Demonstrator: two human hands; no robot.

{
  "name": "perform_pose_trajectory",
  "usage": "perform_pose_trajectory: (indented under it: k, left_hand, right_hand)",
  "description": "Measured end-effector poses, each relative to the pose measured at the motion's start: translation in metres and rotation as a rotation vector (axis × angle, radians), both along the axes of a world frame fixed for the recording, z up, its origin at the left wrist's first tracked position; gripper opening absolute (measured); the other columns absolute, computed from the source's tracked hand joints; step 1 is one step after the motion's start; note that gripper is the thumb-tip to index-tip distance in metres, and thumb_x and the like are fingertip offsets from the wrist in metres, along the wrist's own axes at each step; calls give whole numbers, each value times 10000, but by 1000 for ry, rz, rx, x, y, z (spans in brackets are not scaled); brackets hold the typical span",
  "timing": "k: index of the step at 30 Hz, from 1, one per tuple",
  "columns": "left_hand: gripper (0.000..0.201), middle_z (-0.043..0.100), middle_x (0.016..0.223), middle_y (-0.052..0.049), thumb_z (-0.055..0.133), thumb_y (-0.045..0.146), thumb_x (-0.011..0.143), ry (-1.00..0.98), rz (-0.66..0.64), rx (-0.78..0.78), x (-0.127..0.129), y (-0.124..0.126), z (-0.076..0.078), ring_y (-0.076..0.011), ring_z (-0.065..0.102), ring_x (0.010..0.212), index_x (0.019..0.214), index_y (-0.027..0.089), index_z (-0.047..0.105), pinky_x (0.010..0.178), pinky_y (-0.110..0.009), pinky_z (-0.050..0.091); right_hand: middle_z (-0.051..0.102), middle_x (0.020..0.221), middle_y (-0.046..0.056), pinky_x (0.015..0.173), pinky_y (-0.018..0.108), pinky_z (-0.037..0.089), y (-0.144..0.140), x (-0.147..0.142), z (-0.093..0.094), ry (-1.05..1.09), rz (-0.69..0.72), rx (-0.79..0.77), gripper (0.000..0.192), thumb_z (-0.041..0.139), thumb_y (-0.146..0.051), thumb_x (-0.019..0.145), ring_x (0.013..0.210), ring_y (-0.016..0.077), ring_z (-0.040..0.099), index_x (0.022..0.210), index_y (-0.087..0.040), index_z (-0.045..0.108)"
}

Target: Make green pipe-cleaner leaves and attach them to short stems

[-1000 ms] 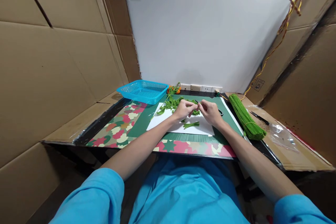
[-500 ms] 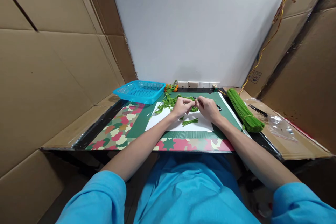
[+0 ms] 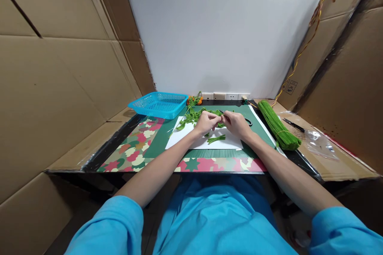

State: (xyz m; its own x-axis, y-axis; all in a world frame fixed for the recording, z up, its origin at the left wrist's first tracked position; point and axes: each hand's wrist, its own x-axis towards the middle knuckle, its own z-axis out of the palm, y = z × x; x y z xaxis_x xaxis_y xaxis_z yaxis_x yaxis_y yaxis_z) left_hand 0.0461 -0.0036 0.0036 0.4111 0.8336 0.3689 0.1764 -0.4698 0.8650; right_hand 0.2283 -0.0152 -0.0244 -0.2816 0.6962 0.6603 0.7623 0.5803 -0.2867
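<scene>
My left hand (image 3: 206, 122) and my right hand (image 3: 236, 123) meet over a white sheet (image 3: 230, 142) on the table, fingertips pinched together on a green pipe cleaner piece (image 3: 220, 118) held between them. A short bent green piece (image 3: 216, 139) lies on the sheet just below my hands. Behind them sits a heap of bent green pipe cleaner pieces (image 3: 193, 116). Black scissors (image 3: 247, 121) lie partly hidden behind my right hand.
A blue plastic basket (image 3: 158, 104) stands at the back left. A thick bundle of green pipe cleaners (image 3: 277, 129) lies to the right, with a dark tool (image 3: 293, 125) and clear plastic beyond. Orange and green flowers (image 3: 194, 99) rest by the wall sockets. Cardboard walls enclose both sides.
My hands have stayed together on the green piece, with small finger movements. The camera view shifted slightly between the earliest frame and now.
</scene>
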Motion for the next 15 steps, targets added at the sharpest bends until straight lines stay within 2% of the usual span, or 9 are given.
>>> perform_pose_trajectory:
  k: [3, 8, 12, 15]
  left_hand:
    - [372, 539, 462, 7, 659, 332, 839, -68, -4, -52, 2, -2, 2, -93, 452, 415, 507, 165, 638, 457, -239, 352]
    - [234, 622, 619, 2, 657, 331, 852, -140, 26, -199, 0, 4, 0, -89, 516, 416, 745, 144, 744, 408, -225, 338]
    - [219, 656, 705, 0, 684, 362, 878, -111, 21, -195, 1, 7, -3, -84, 541, 427, 825, 153, 719, 409, -219, 357]
    - [219, 693, 774, -4, 747, 352, 847, -95, 45, -124, 3, 7, -4, -80, 545, 417, 929, 151, 717, 416, -226, 387]
  right_hand:
    - [685, 753, 55, 616, 299, 314, 1, 1, 0, 43, -54, 3, 245, 494, -316, 1049, 640, 201, 566, 833, -234, 574]
    - [698, 773, 60, 620, 298, 322, 0, 3, 2, 86, -74, -7, 244, 466, -324, 1069, 651, 208, 576, 899, -229, 612]
    - [732, 851, 79, 647, 298, 350, 0, 4, 4, 117, -60, 6, 258, 463, -330, 1078, 703, 212, 606, 924, -222, 640]
    - [731, 850, 77, 630, 298, 332, 0, 5, 5, 114, -76, 6, 285, 475, -363, 1082, 693, 209, 598, 905, -221, 647]
